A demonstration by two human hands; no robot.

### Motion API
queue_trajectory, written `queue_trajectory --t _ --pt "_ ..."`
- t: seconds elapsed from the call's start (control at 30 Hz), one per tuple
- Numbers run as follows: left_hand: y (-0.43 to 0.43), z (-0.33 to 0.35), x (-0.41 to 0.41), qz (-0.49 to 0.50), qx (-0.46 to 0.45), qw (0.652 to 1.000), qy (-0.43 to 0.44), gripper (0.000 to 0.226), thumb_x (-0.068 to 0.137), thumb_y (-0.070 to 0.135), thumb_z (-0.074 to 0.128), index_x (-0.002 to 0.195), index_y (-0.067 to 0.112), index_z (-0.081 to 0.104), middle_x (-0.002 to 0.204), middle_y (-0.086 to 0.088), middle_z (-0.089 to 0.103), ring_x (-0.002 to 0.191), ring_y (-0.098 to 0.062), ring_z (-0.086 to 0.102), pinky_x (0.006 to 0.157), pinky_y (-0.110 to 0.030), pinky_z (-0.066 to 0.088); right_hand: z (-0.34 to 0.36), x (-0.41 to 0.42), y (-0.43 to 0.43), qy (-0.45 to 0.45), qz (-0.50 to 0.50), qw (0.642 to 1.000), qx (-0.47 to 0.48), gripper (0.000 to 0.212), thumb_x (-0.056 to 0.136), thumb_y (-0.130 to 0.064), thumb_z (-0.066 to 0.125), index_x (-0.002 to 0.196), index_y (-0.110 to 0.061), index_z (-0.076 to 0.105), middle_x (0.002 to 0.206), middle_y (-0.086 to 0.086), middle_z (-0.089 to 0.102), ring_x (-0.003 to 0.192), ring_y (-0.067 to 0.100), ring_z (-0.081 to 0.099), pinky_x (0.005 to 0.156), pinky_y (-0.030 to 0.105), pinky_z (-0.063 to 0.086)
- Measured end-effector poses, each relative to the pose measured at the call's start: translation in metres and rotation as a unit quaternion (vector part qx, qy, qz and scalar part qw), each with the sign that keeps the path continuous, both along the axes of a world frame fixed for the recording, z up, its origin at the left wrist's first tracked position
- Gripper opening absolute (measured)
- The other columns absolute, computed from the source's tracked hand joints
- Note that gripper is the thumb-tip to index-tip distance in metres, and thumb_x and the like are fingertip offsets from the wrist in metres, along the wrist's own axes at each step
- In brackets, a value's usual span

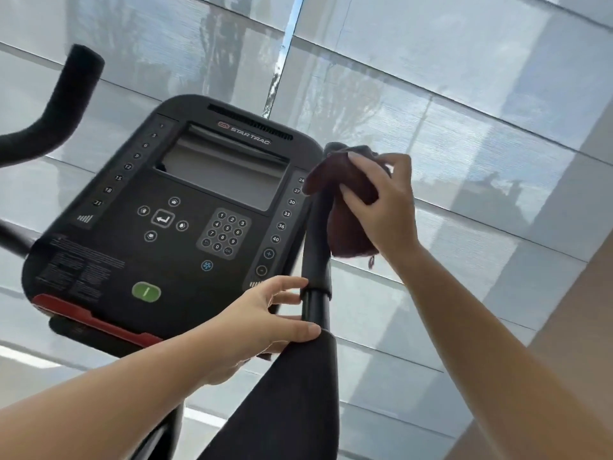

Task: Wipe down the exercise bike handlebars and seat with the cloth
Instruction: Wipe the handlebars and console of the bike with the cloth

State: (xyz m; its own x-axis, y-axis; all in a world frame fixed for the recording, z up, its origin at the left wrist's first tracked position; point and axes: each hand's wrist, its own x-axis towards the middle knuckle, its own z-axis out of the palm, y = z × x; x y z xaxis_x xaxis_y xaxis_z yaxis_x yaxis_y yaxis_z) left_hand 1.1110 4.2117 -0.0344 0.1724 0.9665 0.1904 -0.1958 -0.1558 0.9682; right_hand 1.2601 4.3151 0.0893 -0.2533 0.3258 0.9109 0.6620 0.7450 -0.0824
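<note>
Cloth (345, 197), dark reddish-brown and bunched, sits wrapped over the upper end of the right handlebar (316, 257), just off the console's (185, 207) right edge near its upper corner. The right hand (381, 200) grips the cloth, with fingers curled over the fabric and pressing it to the bar. The left hand (265, 313) is lower, beside the console's bottom right corner. Its fingers are straight and spread, the tips touch the bar at the collar, and the thumb lies on the padded section below. It looks to be steadying the bar, not clasping it.

What matters for the wipe is the bar's long axis. It climbs steeply along the console's right side, so from the cloth the rest of its length runs straight down toward the left hand. A downward stroke by the right hand seems the natural next move, and the left hand would probably have to shift clear.

The left handlebar (66, 94), across the console on its far left, has neither hand near it. The seat is out of view.
</note>
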Motion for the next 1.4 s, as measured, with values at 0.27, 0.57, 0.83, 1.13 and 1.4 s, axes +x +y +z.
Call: queue_trajectory --t 0.27,0.57,0.83,1.13,1.4 --pt "0.0 0.001 -0.001 -0.029 -0.011 0.999 -0.032 0.055 0.071 0.007 0.074 0.115 0.032 0.053 0.117 0.006 0.05 0.082 -0.005 0.066 0.056 -0.014 0.048 -0.059 0.005 -0.026 -0.095 0.0 0.977 -0.192 0.039 0.074 -0.017 0.069 0.109 -0.033 0.064 0.099 0.004 0.046 0.085 -0.002 0.047 0.082 0.001 0.032" --pt "-0.003 0.002 0.0 -0.033 -0.014 0.999 -0.028 0.056 0.073 0.007 0.073 0.118 0.03 0.05 0.113 0.009 0.048 0.088 -0.009 0.061 0.054 -0.01 0.047 0.006 -0.032 -0.012 -0.118 -0.065 0.991 -0.004 0.04 0.076 -0.016 0.069 0.116 -0.018 0.063 0.113 0.018 0.045 0.096 0.021 0.055 0.087 0.019 0.04" --pt "-0.002 0.002 -0.001 -0.039 -0.012 0.998 -0.039 0.06 0.074 0.004 0.072 0.123 0.026 0.046 0.117 0.005 0.046 0.082 -0.003 0.061 0.057 -0.01 0.048 -0.031 -0.055 -0.009 -0.312 -0.151 0.933 -0.091 0.029 0.072 -0.022 0.066 0.1 -0.018 0.069 0.111 0.012 0.042 0.081 0.03 0.055 0.075 0.036 0.048" --pt "-0.004 0.002 -0.003 -0.045 -0.012 0.998 -0.03 0.059 0.074 0.004 0.072 0.123 0.026 0.046 0.121 0.004 0.044 0.094 -0.007 0.06 0.083 -0.027 0.053 -0.003 -0.031 -0.013 -0.228 -0.043 0.967 -0.103 0.036 0.073 -0.017 0.072 0.108 -0.025 0.067 0.106 0.005 0.047 0.093 0.012 0.052 0.086 0.008 0.034" --pt "-0.002 0.002 -0.004 -0.038 -0.006 0.999 -0.014 0.059 0.074 0.004 0.071 0.124 0.026 0.046 0.121 0.004 0.045 0.095 -0.008 0.06 0.083 -0.027 0.053 -0.036 -0.029 -0.01 -0.196 -0.044 0.975 -0.093 0.033 0.07 -0.012 0.072 0.102 -0.022 0.07 0.111 0.005 0.045 0.093 0.011 0.053 0.085 0.019 0.04"
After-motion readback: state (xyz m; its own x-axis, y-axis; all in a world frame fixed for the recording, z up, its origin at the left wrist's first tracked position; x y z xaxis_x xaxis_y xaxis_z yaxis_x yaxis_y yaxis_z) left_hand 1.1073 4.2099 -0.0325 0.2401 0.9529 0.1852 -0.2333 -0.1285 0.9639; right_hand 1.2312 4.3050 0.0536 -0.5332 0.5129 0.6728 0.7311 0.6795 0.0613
